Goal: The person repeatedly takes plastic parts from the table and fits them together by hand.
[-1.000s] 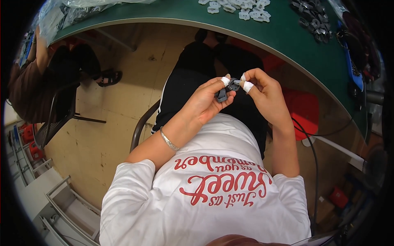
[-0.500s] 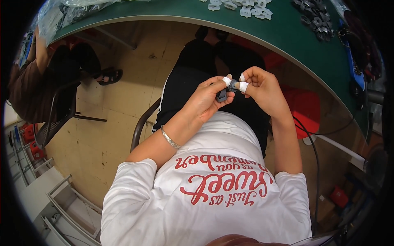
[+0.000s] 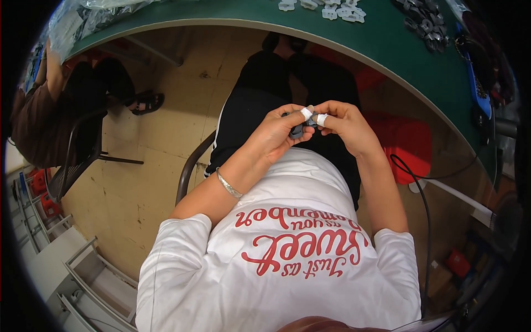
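Over my lap, my left hand (image 3: 276, 130) is closed around a small dark grey plastic part (image 3: 297, 131), with white tape wrapped on the thumb. My right hand (image 3: 344, 122) meets it from the other side. Its taped thumb and its fingers pinch at the right end of the same grey part, right beside the left thumb tip. The fingers cover much of the part, so its full shape is hidden. Whether a second small piece sits between the fingertips cannot be made out.
Ahead curves a green table (image 3: 232, 12) with several white plastic pieces (image 3: 338, 10) and a heap of dark grey parts (image 3: 427, 25). A blue tray (image 3: 480, 94) stands at the right. Below are a red stool (image 3: 409, 145) and a black cable (image 3: 426, 221). Another person (image 3: 47, 119) sits at left.
My right hand has moved left and slightly down, its fingers closing in on the grey part against the left fingertips. My left hand has stayed nearly in place.
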Action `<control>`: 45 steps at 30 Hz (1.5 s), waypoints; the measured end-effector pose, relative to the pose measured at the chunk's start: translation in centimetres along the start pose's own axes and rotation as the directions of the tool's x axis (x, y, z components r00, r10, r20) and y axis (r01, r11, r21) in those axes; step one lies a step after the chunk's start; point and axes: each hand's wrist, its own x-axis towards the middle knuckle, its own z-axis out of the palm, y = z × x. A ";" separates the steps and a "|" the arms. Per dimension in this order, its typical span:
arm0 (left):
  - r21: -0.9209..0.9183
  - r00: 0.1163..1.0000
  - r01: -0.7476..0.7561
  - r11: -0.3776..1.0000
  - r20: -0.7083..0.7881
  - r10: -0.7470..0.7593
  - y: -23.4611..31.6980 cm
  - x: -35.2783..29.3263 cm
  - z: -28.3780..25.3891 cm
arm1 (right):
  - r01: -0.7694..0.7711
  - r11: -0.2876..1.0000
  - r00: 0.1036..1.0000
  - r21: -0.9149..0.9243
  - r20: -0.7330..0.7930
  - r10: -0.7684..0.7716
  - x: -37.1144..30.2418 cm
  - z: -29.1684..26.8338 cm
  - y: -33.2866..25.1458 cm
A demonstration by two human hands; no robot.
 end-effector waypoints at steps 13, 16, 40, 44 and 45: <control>0.178 0.998 0.027 0.984 -0.056 -0.018 -0.5 0.8 -0.7 | 0.479 0.482 0.815 -0.734 0.168 -0.554 -1.2 0.0 0.7; 0.200 0.994 0.084 0.976 -0.088 -0.068 -0.8 0.8 -0.8 | 0.498 0.420 0.816 -0.758 0.248 -0.522 -1.2 -0.5 0.4; 0.159 0.991 0.137 0.978 -0.020 -0.136 -1.8 0.8 -0.9 | 0.537 0.403 0.772 -0.741 0.239 -0.589 -1.7 -0.5 1.8; 0.280 0.986 0.151 0.948 0.030 -0.166 -1.6 0.3 -1.1 | 0.471 0.471 0.834 -0.746 0.203 -0.513 -2.2 -0.3 1.7; 0.283 0.976 0.180 0.942 0.066 -0.206 -1.6 0.4 -1.3 | 0.403 0.650 0.898 -0.644 0.140 -0.418 -2.3 -0.3 1.6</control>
